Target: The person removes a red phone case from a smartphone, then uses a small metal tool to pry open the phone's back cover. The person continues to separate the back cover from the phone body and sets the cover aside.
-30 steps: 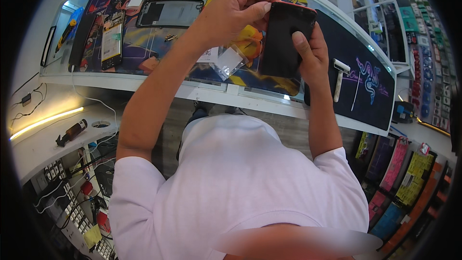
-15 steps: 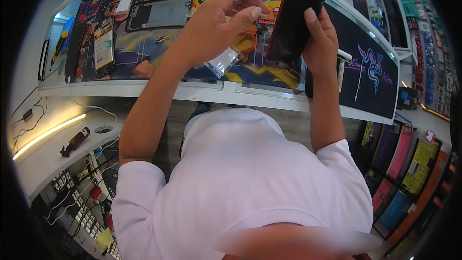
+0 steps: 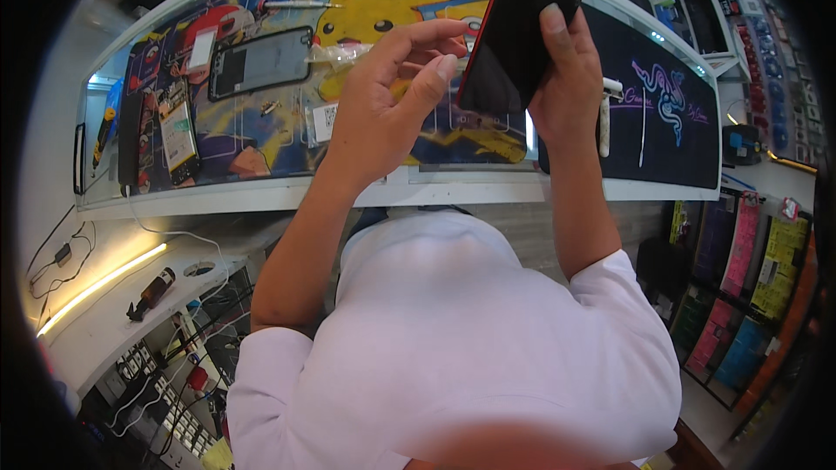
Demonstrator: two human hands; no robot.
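Observation:
A dark-screened phone (image 3: 514, 39) with a red edge is held tilted above the counter by my right hand (image 3: 570, 78). My right thumb lies on the glass near its right edge, with the fingers behind. To its left, my left hand (image 3: 387, 104) holds nothing; its fingers are bent and apart, with the tips close to the phone's left edge. Left of that hand are a clear plastic wrapper (image 3: 338, 54), a small clear bag with a white label (image 3: 326, 124) and an empty dark phone housing (image 3: 261, 63). An opened phone with its battery exposed (image 3: 178, 135) rests farther left.
A screwdriver (image 3: 300, 4) lies at the back of the colourful mat (image 3: 279, 152). Small metal bits (image 3: 270, 107) and a white piece (image 3: 201, 50) are near the housing. A black mat (image 3: 679, 157) covers the right side. A bottle (image 3: 152, 293) lies on the lower-left shelf.
My view has shifted slightly. My left hand has come nearer to me and a little right over the mat, now lower beside the phone. My right hand keeps its hold.

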